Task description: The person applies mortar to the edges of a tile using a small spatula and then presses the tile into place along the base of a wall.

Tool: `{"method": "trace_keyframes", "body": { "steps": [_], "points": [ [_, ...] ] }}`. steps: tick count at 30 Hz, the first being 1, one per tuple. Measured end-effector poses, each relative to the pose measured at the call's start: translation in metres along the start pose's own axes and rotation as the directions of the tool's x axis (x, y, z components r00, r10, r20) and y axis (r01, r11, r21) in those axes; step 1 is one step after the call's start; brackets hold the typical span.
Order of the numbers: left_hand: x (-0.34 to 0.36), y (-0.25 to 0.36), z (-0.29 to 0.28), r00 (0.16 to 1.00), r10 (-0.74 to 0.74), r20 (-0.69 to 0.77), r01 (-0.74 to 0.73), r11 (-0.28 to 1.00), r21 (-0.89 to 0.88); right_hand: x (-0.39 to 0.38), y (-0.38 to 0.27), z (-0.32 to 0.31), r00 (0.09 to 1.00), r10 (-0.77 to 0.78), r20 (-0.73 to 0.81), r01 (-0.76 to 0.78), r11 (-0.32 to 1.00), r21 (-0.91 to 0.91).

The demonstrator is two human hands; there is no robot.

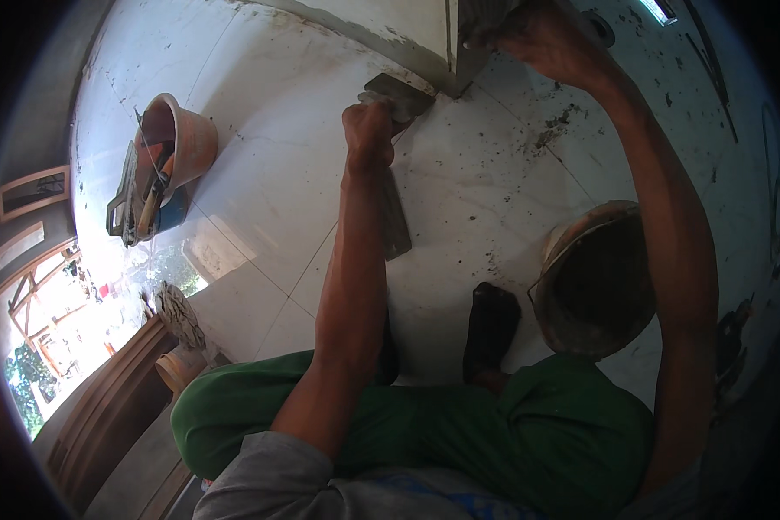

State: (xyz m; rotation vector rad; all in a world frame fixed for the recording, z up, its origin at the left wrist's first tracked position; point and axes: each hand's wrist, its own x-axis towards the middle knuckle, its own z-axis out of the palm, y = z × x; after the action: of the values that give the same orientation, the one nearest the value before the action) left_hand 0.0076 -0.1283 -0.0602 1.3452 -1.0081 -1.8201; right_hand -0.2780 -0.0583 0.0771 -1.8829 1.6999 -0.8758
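Left hand on trowel at the base of a white corner; right hand raised on the corner's upper part.

The left hand is closed around the handle of a flat trowel, whose blade meets the foot of the white corner at the tiled floor. The right hand presses against the corner higher up; whether it grips anything cannot be told. 1 dark bucket stands beside the right forearm. 1 orange bucket with tools stands well apart at left.
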Motion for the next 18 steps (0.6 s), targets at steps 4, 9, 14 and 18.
{"method": "trace_keyframes", "body": {
  "steps": [4,9,14,18],
  "points": [
    [0.003,0.004,0.011,0.999,-0.021,-0.033,0.023,0.998,0.051,0.001,0.016,0.003,0.987,-0.161,-0.016,0.161,0.987,-0.003],
    [0.001,0.013,0.027,1.0,0.023,0.007,-0.023,1.0,0.018,-0.006,0.022,0.004,0.976,-0.218,-0.022,0.201,0.932,-0.301],
    [0.006,0.024,0.032,0.994,0.06,0.088,-0.062,0.998,0.025,-0.001,0.017,-0.001,0.981,-0.19,0.022,0.192,0.974,-0.125],
    [0.02,0.042,0.03,0.99,0.06,0.129,-0.08,0.985,0.155,0.002,0.012,0.005,0.996,-0.086,-0.001,0.086,0.995,-0.048]
  ]
}}
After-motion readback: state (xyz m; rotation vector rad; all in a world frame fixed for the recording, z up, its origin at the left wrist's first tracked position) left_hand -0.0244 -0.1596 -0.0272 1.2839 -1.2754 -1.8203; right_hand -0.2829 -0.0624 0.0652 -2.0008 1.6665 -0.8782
